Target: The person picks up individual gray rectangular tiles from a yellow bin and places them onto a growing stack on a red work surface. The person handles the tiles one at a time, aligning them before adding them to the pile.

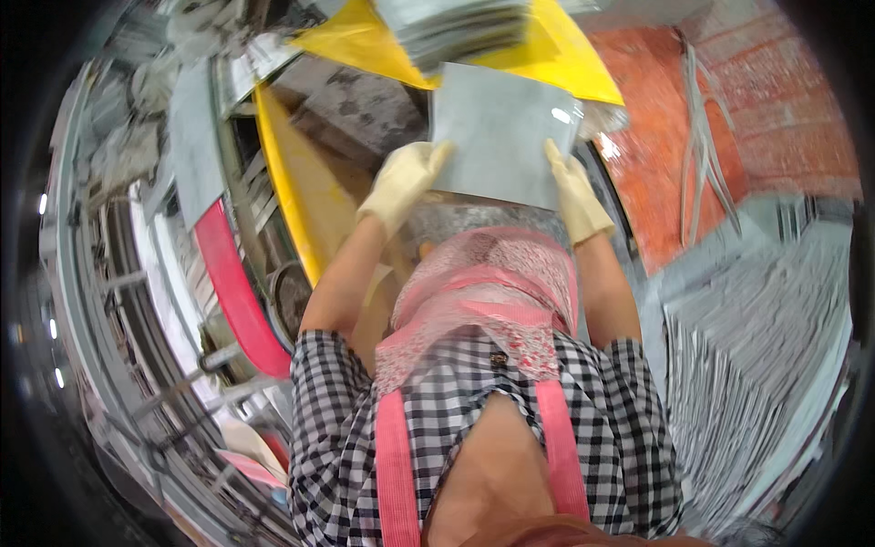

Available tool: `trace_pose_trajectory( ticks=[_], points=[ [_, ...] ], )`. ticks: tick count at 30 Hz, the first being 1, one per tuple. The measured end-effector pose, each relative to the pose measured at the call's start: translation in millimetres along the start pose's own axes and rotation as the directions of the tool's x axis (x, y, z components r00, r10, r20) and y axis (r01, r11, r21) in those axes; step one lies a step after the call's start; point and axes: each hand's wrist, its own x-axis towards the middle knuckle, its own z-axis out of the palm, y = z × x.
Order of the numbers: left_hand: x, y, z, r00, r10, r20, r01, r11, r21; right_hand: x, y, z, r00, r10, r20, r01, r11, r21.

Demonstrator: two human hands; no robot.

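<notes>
Between my two hands is a flat, grey, square tile (499, 132) with a bright glint near its right corner. My left hand (404, 182), in a cream glove, grips the tile's left edge with the thumb lying over the top face. On the opposite edge my right hand (576, 193), gloved alike, holds it the same way. The fingers beneath the tile are hidden. Just beyond the tile stands a stack of similar grey tiles (456, 32), blurred, on a yellow sheet (574, 55).
At the right rises a large stack of thin grey tiles (756, 365). Behind it lies an orange-red surface (638, 118) with pale cords (704, 155). A yellow panel (290, 182) and a machine frame with a red panel (239, 287) run along my left.
</notes>
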Motion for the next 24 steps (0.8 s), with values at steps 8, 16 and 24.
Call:
trace_pose_trajectory(
  ticks=[8, 16, 24],
  points=[
    [-38, 16, -53, 0.87, 0.1, -0.483, 0.023, 0.97, 0.243, -26, -24, -22, 0.996, 0.051, -0.071, -0.053, 0.998, -0.027],
    [-105, -159, -226, 0.494, -0.451, -0.744, -0.561, 0.488, -0.669, -21, -12, -42, 1.0, -0.003, -0.02, 0.004, 0.999, 0.036],
    [-46, -181, -269, 0.572, -0.555, -0.604, -0.755, -0.07, -0.652, 3, 6, -70, 0.997, -0.08, -0.003, 0.079, 0.996, -0.045]
  ],
)
